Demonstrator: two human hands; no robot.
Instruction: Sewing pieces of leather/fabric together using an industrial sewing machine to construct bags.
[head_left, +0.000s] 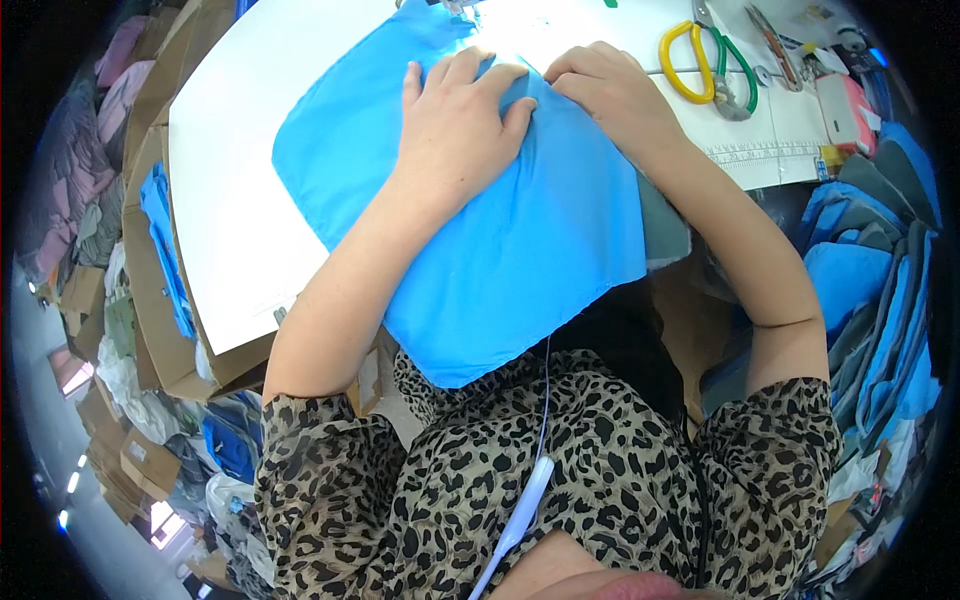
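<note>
A piece of blue fabric (570, 220) lies across the front of the white worktop (240, 200), its upper end reaching a brightly lit metal part (462, 6) at the top of the view and its lower corner hanging over the front edge, toward the person's lap. The left hand (452, 125) rests palm down on the fabric, fingers spread and thumb out to the side. The right hand (622, 102) is just beside it, fingers bent and gathered at the fabric near the bright patch – whether they pinch the cloth or only press on it, I cannot tell. A darker grey-green piece of cloth (665, 225) shows from under the blue fabric's right edge, below the right forearm.

To the right of the hands, scissors (690, 65) with one yellow and one green handle lie on the worktop, with a slim metal tool (775, 48) near them. Ruler markings (765, 155) run along the worktop's front edge, and a pink and white object (846, 112) sits at its right end. Blue and grey cloth pieces (870, 280) are heaped beyond – a cardboard box (150, 240) stands on the left.
</note>
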